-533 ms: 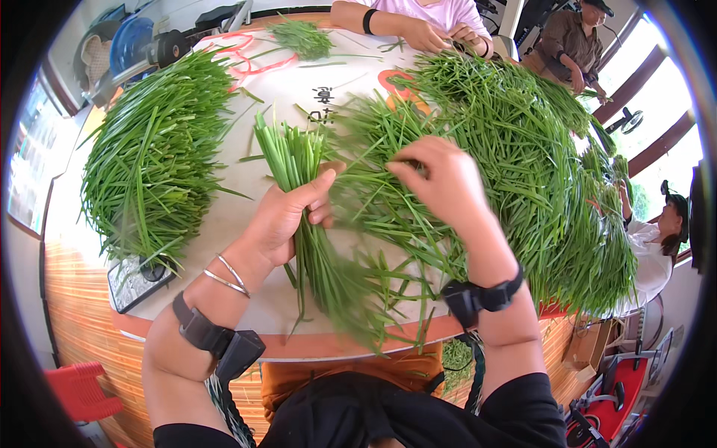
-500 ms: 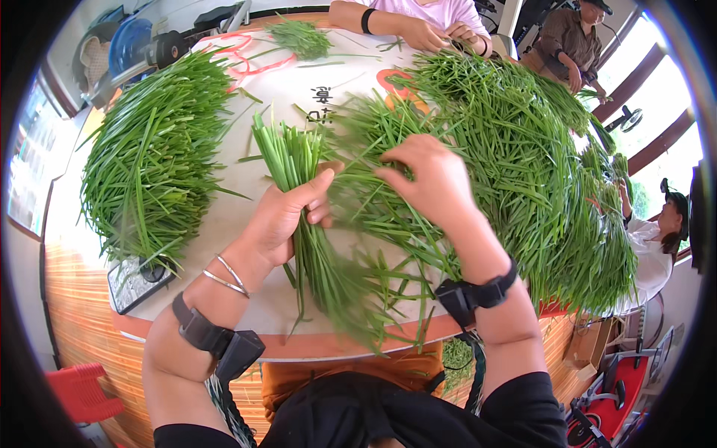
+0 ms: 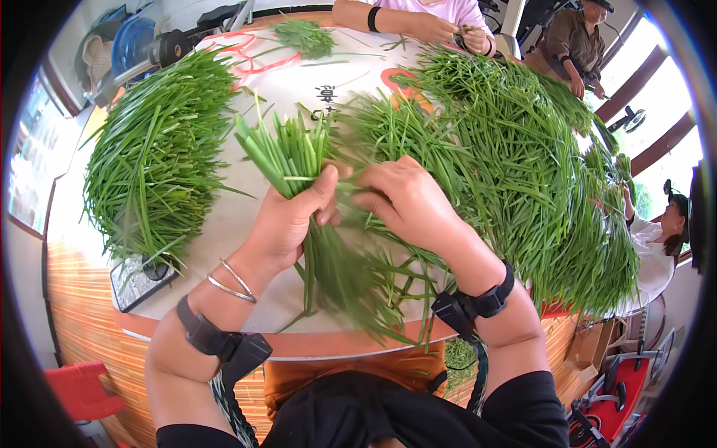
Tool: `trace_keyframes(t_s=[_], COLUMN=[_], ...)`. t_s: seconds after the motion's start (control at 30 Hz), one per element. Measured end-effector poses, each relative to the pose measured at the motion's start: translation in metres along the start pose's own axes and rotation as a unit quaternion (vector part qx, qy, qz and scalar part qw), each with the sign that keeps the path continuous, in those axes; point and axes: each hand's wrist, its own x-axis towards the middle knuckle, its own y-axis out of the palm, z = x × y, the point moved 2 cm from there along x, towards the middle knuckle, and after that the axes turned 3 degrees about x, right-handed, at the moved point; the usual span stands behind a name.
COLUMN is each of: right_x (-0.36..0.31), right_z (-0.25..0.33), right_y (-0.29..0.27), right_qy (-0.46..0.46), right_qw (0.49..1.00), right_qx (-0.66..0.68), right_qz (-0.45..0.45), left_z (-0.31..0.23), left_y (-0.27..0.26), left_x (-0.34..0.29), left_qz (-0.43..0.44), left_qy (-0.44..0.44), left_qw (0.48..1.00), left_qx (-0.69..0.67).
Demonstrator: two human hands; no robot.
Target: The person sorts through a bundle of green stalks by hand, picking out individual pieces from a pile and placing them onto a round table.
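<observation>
My left hand (image 3: 302, 216) is closed around an upright bunch of garlic chives (image 3: 295, 149). The pale, thick ends point up and away from me; the thin leaf tips hang below the fist, smeared by motion. Just right of the bunch is my right hand (image 3: 411, 205), its fingers curled and thumb tucked under, level with the left fist. Whether blades lie between those fingertips is hard to make out. Behind and beneath the right hand spreads a loose pile of garlic chives (image 3: 515, 164), reaching the table's right edge.
A big, neater heap of chives (image 3: 153, 149) lies on the left of the white table (image 3: 276, 78), with a phone (image 3: 142, 280) at its near corner. A small chive pile (image 3: 305, 37) sits at the far side. Co-workers sit across and right. A red stool (image 3: 86, 392) stands lower left.
My right hand has come left, closer to the bunch. The bunch in my left hand has fanned out at its upper end, and the left fist has shifted slightly right.
</observation>
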Motion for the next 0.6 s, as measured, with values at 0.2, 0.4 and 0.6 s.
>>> trace_keyframes(t_s=[0.2, 0.4, 0.6], right_x=[-0.002, -0.007, -0.009], right_z=[-0.006, -0.059, -0.064], right_y=[-0.001, -0.047, -0.043], right_qy=[0.003, 0.140, 0.187], right_qw=[0.997, 0.968, 0.959], right_qx=[-0.007, -0.099, -0.006], right_qz=[0.071, -0.181, -0.214], left_z=[0.001, -0.008, -0.015], left_y=[0.000, -0.004, -0.004], left_x=[0.000, 0.007, 0.001], left_qz=[0.057, 0.109, 0.225], left_qy=[0.059, 0.072, -0.041], left_qw=[0.997, 0.987, 0.964], left_qx=[0.006, -0.093, -0.138])
